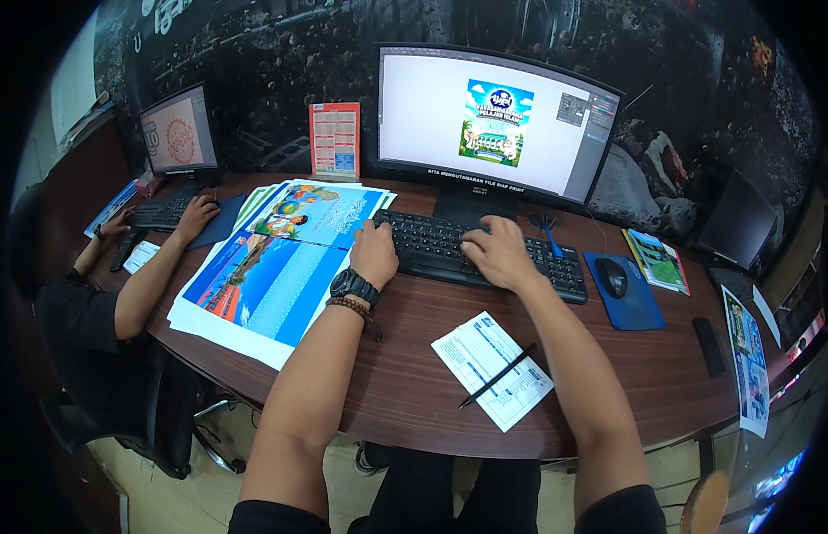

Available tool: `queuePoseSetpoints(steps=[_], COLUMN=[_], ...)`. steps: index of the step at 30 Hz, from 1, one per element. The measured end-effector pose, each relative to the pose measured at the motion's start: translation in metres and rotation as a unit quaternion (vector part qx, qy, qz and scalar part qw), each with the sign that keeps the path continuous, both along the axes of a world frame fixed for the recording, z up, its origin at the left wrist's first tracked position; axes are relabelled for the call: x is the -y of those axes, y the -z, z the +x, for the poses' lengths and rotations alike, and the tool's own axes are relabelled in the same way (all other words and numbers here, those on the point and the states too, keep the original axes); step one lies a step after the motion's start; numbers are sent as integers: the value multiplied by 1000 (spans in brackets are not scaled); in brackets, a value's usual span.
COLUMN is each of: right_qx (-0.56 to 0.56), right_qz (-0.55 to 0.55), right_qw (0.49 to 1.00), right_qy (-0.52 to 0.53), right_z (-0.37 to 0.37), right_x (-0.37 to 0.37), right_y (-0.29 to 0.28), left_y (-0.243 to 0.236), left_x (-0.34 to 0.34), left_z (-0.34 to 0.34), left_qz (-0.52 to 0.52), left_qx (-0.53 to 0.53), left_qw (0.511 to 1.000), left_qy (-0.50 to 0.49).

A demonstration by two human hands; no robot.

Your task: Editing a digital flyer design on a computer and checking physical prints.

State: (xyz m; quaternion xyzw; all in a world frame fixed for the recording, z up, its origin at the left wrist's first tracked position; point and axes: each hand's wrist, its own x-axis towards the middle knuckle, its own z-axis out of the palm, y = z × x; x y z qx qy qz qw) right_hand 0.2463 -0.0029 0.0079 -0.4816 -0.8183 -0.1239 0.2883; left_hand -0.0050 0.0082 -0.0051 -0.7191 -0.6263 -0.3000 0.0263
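A black keyboard lies on the desk below a wide monitor, whose screen shows a blue and green poster design on white. At the keyboard's left end rests my left hand, fingers bent over the keys and holding nothing; its fingertips are partly hidden. A black watch and a beaded bracelet circle that wrist. My right hand is over the middle of the keys, its fingers apart and nothing in it. Nearer me, a black pen lies across a printed form pad.
Large colour prints are stacked left of my left arm. A mouse sits on a blue pad at the right, near a dark phone-like object. At far left, a co-worker uses another keyboard. A desk calendar stands behind.
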Motion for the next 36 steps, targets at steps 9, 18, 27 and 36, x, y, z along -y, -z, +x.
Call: queuePoseSetpoints(steps=[9,18,27,36], right_qx=[-90,-180,-185,-192], right_qz=[48,-13,-21,-44], right_qw=[968,954,953,949], right_qy=[227,241,238,246], right_z=[186,219,215,214], right_x=[55,64,69,69], right_y=[1,22,20,21], left_y=[2,-2,-4,-2], left_x=[-2,1,5,0], left_z=[6,5,7,-1], left_qz=[28,-15,-55,-87], left_qx=[4,-12,-17,13], left_qw=[1000,1000,998,995], left_qy=[1,-7,2,40])
